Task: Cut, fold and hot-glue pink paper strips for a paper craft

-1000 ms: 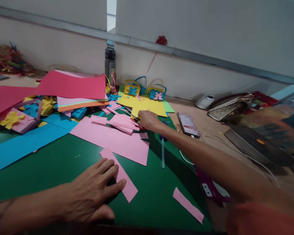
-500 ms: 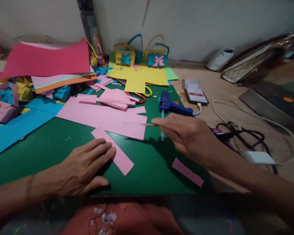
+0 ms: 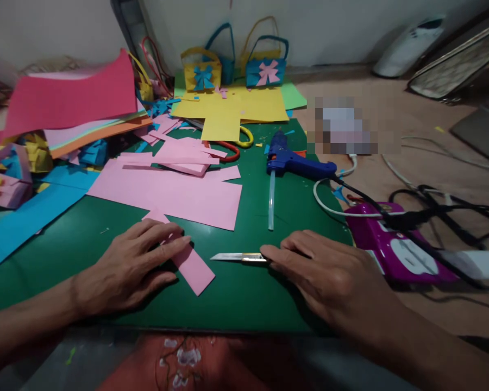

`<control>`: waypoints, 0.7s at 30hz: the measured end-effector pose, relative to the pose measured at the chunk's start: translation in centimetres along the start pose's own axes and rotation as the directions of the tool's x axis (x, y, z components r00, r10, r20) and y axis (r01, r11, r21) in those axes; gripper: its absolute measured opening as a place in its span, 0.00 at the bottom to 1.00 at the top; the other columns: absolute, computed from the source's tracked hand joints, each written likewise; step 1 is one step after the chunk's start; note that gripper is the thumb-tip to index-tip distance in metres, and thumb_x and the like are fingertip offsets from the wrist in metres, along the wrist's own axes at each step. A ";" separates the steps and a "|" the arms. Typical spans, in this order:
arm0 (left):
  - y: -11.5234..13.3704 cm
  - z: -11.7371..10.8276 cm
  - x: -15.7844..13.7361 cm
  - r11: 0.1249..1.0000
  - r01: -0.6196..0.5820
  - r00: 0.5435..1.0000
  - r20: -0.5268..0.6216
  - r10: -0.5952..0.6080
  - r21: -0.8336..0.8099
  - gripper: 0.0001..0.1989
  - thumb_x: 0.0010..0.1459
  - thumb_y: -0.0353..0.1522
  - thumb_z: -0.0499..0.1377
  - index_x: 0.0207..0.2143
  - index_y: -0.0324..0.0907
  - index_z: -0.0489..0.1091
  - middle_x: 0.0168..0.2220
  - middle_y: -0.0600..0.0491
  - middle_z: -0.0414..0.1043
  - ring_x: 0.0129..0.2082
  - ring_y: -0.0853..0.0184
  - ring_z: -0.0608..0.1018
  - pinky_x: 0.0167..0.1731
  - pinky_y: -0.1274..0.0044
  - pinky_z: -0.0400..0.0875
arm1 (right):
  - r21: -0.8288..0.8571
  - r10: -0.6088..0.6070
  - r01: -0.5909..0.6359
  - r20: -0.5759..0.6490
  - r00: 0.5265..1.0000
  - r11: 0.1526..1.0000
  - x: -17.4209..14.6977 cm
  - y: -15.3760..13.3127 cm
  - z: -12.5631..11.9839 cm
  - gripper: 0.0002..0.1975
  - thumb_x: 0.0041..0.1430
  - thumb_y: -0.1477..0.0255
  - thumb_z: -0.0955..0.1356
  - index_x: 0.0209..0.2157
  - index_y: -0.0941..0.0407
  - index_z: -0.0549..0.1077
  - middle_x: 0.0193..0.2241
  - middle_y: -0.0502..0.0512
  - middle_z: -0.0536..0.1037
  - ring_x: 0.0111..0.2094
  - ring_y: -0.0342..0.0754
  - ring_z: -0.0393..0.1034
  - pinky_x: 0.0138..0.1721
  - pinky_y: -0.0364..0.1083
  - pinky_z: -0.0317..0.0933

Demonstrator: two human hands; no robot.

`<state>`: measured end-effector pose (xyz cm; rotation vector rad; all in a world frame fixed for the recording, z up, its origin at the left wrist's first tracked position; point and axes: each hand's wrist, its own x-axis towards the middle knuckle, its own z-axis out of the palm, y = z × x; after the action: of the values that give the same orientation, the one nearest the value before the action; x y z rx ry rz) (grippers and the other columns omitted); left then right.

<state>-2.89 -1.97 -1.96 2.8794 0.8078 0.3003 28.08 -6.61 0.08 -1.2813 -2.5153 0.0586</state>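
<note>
My left hand (image 3: 136, 269) lies on a narrow pink paper strip (image 3: 193, 269), its fingers stretched over the strip's upper part and its thumb apart on the green table (image 3: 232, 301). Closed around a craft knife (image 3: 234, 257) is my right hand (image 3: 321, 271). The blade points left, its tip just right of the strip and apart from it. A larger pink sheet (image 3: 167, 190) lies beyond both hands, with smaller pink pieces on it. Behind the right hand rests a blue glue gun (image 3: 297, 160) with a clear glue stick.
Paper bags with bows (image 3: 204, 76) stand at the back on yellow paper (image 3: 222, 122). Scissors with red and yellow handles (image 3: 246, 137) are partly covered. Coloured sheets (image 3: 73, 103) are stacked at left. A purple box (image 3: 391, 244) and black cables (image 3: 440, 203) lie at right.
My right hand has come down nearer the table edge, bringing the knife beside the strip. The short pink piece at the right is out of sight now. My left hand has hardly moved.
</note>
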 end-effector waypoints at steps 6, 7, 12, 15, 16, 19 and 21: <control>0.0 0.0 0.1 1.000 -0.027 0.999 -0.019 0.027 0.004 0.20 0.61 0.34 0.54 0.55 0.40 0.59 0.53 0.43 0.63 0.49 0.55 0.67 0.47 0.63 0.66 | 0.033 0.006 -0.005 -0.019 1.000 0.999 -0.1 0.1 0.6 0.14 0.63 0.76 0.58 0.38 0.54 0.74 0.24 0.52 0.72 0.25 0.43 0.64 0.23 0.41 0.54; 0.0 0.0 0.1 1.000 -0.025 1.000 -0.015 0.025 0.002 0.20 0.61 0.34 0.54 0.55 0.40 0.59 0.53 0.43 0.63 0.49 0.55 0.67 0.47 0.63 0.66 | 0.038 0.007 -0.006 -0.019 1.000 0.999 -0.1 0.1 0.6 0.14 0.63 0.77 0.58 0.38 0.54 0.74 0.24 0.51 0.72 0.25 0.43 0.64 0.23 0.41 0.54; 0.0 0.0 -0.1 1.000 -0.018 1.000 -0.009 0.018 0.002 0.20 0.60 0.34 0.54 0.55 0.41 0.59 0.53 0.43 0.63 0.49 0.55 0.67 0.47 0.62 0.66 | 0.085 -0.003 0.007 -0.054 0.999 0.996 -0.1 0.0 0.7 0.13 0.62 0.77 0.59 0.38 0.54 0.74 0.24 0.51 0.72 0.24 0.42 0.65 0.23 0.41 0.54; 0.0 -0.1 0.0 1.000 -0.017 1.000 -0.013 0.017 0.011 0.19 0.60 0.34 0.54 0.54 0.41 0.61 0.52 0.43 0.63 0.48 0.55 0.67 0.46 0.63 0.66 | 0.101 -0.003 0.009 -0.056 0.998 0.995 -0.1 0.0 0.7 0.12 0.62 0.77 0.60 0.38 0.54 0.74 0.24 0.51 0.72 0.25 0.42 0.65 0.23 0.41 0.55; 0.1 -0.2 0.0 1.000 -0.020 1.000 -0.008 0.020 0.020 0.18 0.60 0.34 0.54 0.53 0.41 0.62 0.52 0.44 0.63 0.47 0.55 0.67 0.45 0.63 0.67 | 0.107 -0.004 0.010 -0.055 0.998 0.994 -0.1 -0.1 0.7 0.12 0.62 0.77 0.60 0.38 0.55 0.74 0.24 0.51 0.72 0.25 0.42 0.65 0.23 0.41 0.55; 0.2 -0.4 0.3 0.998 -0.037 0.999 0.022 0.036 0.041 0.16 0.61 0.34 0.53 0.51 0.44 0.65 0.52 0.44 0.62 0.46 0.56 0.68 0.42 0.64 0.67 | 0.128 -0.002 0.008 -0.052 0.999 0.992 -0.2 -0.1 0.6 0.12 0.62 0.77 0.60 0.38 0.55 0.75 0.24 0.51 0.72 0.25 0.42 0.65 0.24 0.40 0.55; 0.2 -0.5 0.4 0.998 -0.044 0.999 0.023 0.043 0.042 0.15 0.61 0.33 0.53 0.50 0.45 0.65 0.52 0.44 0.62 0.45 0.56 0.67 0.41 0.64 0.67 | 0.139 -0.003 0.010 -0.054 0.999 0.990 -0.2 -0.1 0.6 0.13 0.62 0.78 0.60 0.38 0.55 0.75 0.24 0.51 0.72 0.25 0.41 0.65 0.24 0.40 0.55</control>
<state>-2.56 -1.93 -1.36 2.9376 0.7583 0.2584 27.92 -6.81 -0.56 -1.2033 -2.4234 0.1916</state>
